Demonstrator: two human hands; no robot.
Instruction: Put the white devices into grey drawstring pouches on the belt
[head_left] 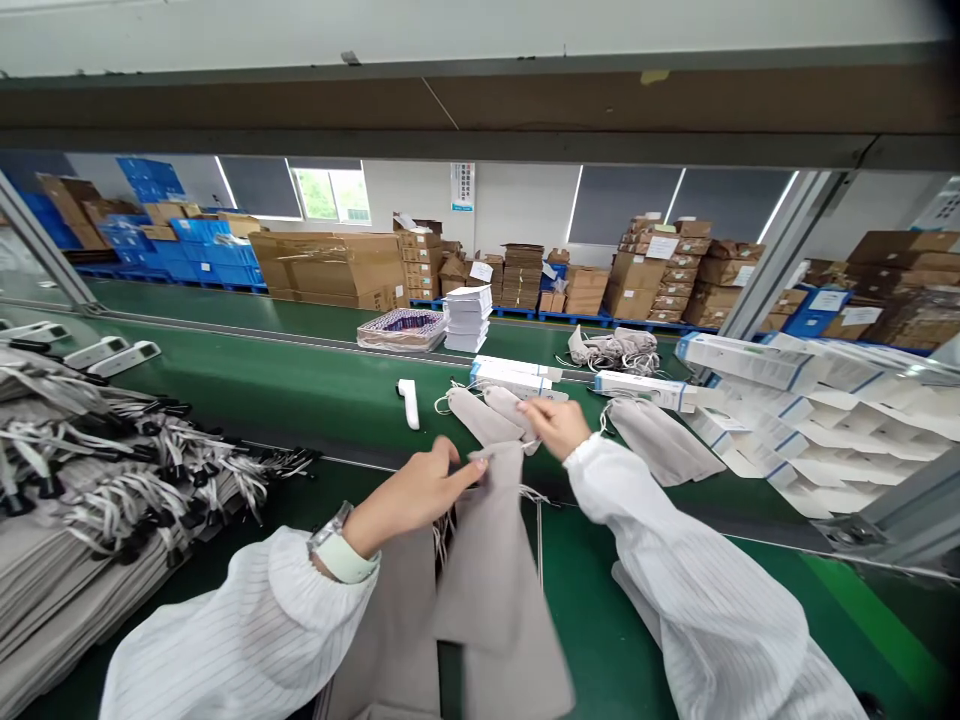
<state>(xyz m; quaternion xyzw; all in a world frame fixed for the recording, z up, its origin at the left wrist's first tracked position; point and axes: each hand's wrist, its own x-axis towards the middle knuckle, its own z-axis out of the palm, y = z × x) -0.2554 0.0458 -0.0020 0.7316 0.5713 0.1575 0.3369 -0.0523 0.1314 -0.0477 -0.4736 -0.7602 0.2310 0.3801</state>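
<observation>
My left hand pinches the upper end of a grey fabric pouch, which hangs down in front of me, slightly blurred. My right hand has its thumb and fingertips closed on the near end of a small grey pouch, just above the hanging one. Beside that lies another small grey pouch, with a white cord loop at its far end. More grey fabric lies under my left hand. A white handheld device rests on the green belt, left of the small pouches.
Stacked grey pouches with white cords fill the left. At right are piled white boxes and a grey pouch. A basket and paper stack stand behind. Metal posts and an overhead shelf frame the station.
</observation>
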